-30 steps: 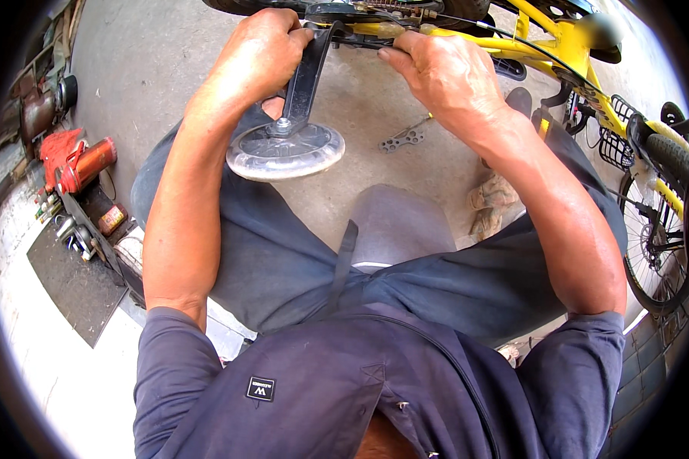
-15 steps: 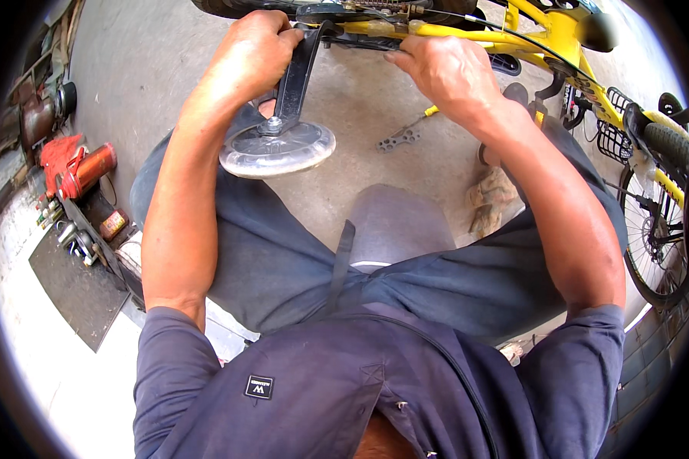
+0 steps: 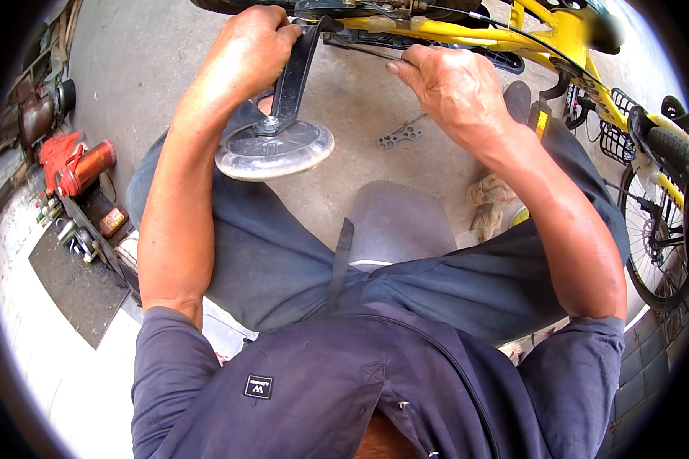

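My left hand [image 3: 256,50] is closed around the upper part of a black metal bracket [image 3: 295,76]. A small clear training wheel [image 3: 275,151] is bolted to the bracket's lower end and lies nearly flat. My right hand [image 3: 459,84] pinches a slim metal wrench [image 3: 371,50], whose far end reaches the bracket's bent top beside the bicycle. What that end grips is too small to tell. Just beyond both hands, a yellow bicycle frame [image 3: 452,32] runs across the top of the view.
A flat wrench with holes [image 3: 398,136] lies on the concrete floor [image 3: 352,107] between my legs. Another bicycle's wheel [image 3: 654,237] stands at the right. At the left are an orange cylinder [image 3: 92,167], a red cloth [image 3: 57,161] and a box of small parts [image 3: 92,210].
My right hand has shifted a little down and right, away from the frame, and the wrench's shaft now shows. The training wheel has moved slightly left; my left hand keeps its hold.
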Demonstrator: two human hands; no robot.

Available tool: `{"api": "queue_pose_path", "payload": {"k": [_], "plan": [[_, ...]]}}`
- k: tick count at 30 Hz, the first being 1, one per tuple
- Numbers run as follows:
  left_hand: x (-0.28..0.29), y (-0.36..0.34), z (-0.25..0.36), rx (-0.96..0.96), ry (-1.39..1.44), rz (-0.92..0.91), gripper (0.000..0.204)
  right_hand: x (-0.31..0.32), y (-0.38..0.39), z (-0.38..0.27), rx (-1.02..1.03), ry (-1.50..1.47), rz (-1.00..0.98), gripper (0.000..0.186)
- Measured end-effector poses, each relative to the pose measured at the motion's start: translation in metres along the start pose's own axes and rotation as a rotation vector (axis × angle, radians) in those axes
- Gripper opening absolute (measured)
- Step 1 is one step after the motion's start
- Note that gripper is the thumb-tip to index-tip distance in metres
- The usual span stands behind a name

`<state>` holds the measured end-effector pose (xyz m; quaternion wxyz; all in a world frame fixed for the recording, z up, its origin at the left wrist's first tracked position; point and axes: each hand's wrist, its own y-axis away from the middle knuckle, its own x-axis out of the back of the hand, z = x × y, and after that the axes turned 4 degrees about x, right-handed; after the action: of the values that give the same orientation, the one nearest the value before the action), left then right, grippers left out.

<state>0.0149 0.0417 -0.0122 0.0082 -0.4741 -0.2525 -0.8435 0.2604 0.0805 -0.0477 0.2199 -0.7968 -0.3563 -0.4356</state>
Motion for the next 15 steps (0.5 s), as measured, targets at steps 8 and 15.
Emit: {"api": "queue_pose_path", "payload": {"k": [8, 15], "plan": [[0.001, 0.000, 0.000, -0.031, -0.075, 0.026, 0.028, 0.001, -0.010, 0.001, 0.015, 0.050, 0.026, 0.027], [0.000, 0.001, -0.002, -0.042, -0.063, 0.029, 0.029, 0.005, -0.021, -0.001, 0.121, 0.067, 0.049, 0.024]]}}
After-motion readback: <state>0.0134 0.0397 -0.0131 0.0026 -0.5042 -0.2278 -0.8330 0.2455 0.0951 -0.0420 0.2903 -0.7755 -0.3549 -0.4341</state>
